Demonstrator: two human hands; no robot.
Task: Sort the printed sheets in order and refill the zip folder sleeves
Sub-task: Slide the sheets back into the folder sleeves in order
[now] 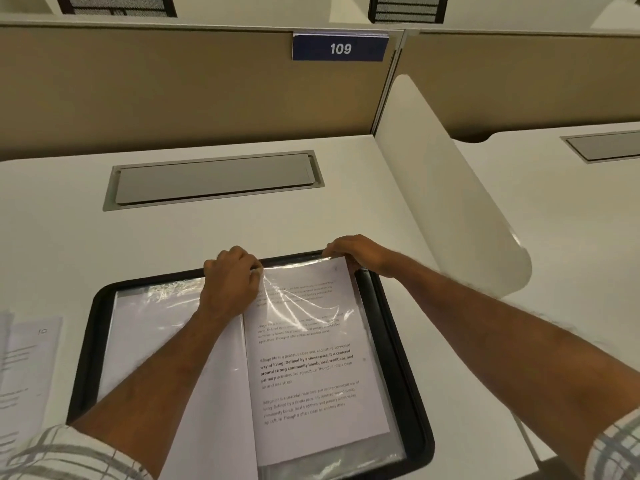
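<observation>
Closest, at 6 o'clock, two bare forearms in rolled plaid sleeves (pixel 69 452), reaching away toward 12.

Under them, at the frame's centre and low half, an open black zip folder (pixel 86 341) lying flat on the white tabletop (pixel 69 237). Spread wide from 9 to 3 o'clock, with its spine running 6 to 12.

On the folder's right half, a printed sheet (pixel 311 375), portrait. Long axis 6 to 12, leaning slightly toward 11; text upright for the wearer, top edge at the far end. Upper part under a crinkled, glossy clear sleeve (pixel 304 306); lower part plainly visible. Hard to tell how far into the sleeve.

On the left half, a blank white page behind shiny plastic.

At 9 o'clock, off the folder, loose printed sheets (pixel 24 358) on the tabletop, blurred.

Left hand (pixel 232 278) at the folder's far middle, fingers curled, pinching the clear sleeve near its top edge. Right hand (pixel 360 254) at 1 o'clock of the sheet, fingers curled round its top right corner.

Further off, at 11 o'clock, a grey hatch cover (pixel 214 181) set flush in the tabletop. At 2 o'clock, a white rounded divider (pixel 450 188). Farthest, at 12, a tan partition wall (pixel 173 98) with a blue plate (pixel 339 48) reading 109.
</observation>
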